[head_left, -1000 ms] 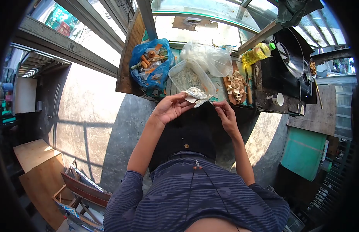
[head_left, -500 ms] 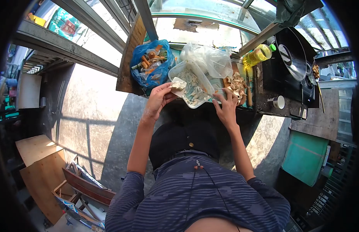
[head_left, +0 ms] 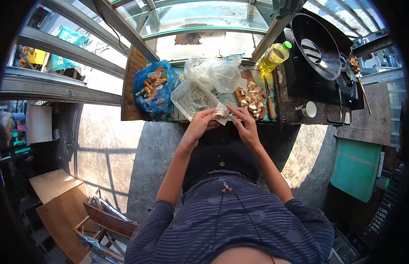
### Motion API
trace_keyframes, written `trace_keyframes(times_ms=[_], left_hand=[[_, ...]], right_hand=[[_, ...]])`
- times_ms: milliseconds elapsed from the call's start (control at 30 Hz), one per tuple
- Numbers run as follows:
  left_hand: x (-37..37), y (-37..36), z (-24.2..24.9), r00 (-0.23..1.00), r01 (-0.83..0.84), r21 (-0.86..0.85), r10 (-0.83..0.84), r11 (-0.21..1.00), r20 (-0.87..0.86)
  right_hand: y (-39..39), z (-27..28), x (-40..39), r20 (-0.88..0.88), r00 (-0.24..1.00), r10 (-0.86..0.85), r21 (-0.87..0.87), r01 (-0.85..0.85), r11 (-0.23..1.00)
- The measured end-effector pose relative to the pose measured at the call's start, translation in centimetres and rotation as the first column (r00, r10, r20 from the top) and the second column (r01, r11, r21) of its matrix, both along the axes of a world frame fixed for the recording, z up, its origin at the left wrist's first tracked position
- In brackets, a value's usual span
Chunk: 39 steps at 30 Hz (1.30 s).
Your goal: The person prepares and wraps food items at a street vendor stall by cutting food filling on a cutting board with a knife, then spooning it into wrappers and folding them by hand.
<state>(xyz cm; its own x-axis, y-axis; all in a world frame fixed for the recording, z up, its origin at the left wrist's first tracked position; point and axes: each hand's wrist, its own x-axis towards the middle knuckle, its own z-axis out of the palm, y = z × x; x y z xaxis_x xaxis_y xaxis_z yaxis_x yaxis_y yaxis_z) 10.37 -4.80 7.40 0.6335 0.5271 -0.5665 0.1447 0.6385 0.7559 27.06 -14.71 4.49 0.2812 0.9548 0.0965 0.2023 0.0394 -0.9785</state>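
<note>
My left hand (head_left: pixel 199 126) holds a pale wonton wrapper (head_left: pixel 221 115) with a lump of filling on it, just in front of the counter edge. At the wrapper's right side, the fingertips of my right hand (head_left: pixel 247 126) close on its edge. Behind my left hand stands a clear plastic tub (head_left: pixel 178 97), its walls smeared with pale filling and a shiny rounded thing lying inside. Folded wontons (head_left: pixel 252 99) are heaped on a wooden board, just beyond my right hand.
A blue bag of scraps (head_left: pixel 142 94) sits left of the tub, clear plastic bags (head_left: pixel 222 75) behind it. Rightward are a knife (head_left: pixel 269 103), an oil bottle (head_left: pixel 273 58), a paper cup (head_left: pixel 308 109) and a large wok (head_left: pixel 321 39) on a black stove. A metal-framed window borders the counter.
My left hand has brought the filled wrapper right, away from the tub's left side. My right hand has left the wontons and met the wrapper. The view has shifted too.
</note>
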Motion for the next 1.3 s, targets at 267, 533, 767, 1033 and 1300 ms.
trace_keyframes(times_ms=[267, 533, 767, 1033, 1300], left_hand=[[5.6, -2.2, 0.3, 0.993, 0.113, 0.009, -0.113, 0.994, -0.019], [10.6, -5.0, 0.9, 0.977, 0.214, 0.035, -0.215, 0.976, 0.011], [12.1, -7.2, 0.0, 0.984, 0.121, 0.015, -0.122, 0.992, 0.131], [13.0, -11.6, -2.7, 0.947, -0.235, 0.345, 0.134, 0.909, 0.291], [12.0, -11.9, -3.3, 0.942, -0.329, 0.443, 0.256, 0.834, 0.217]], right_hand=[[-3.1, -0.1, 5.1, -0.052, 0.992, -0.113, -0.017, 0.112, 0.994], [-5.7, 0.5, 8.8, 0.087, 0.988, -0.130, 0.051, 0.126, 0.991], [-7.4, -0.6, 10.7, -0.142, 0.970, -0.199, 0.072, 0.211, 0.975], [-7.6, -0.6, 11.1, -0.532, 0.835, -0.138, -0.002, 0.161, 0.987], [-7.2, 0.1, 12.1, -0.170, 0.985, 0.028, 0.035, -0.022, 0.999]])
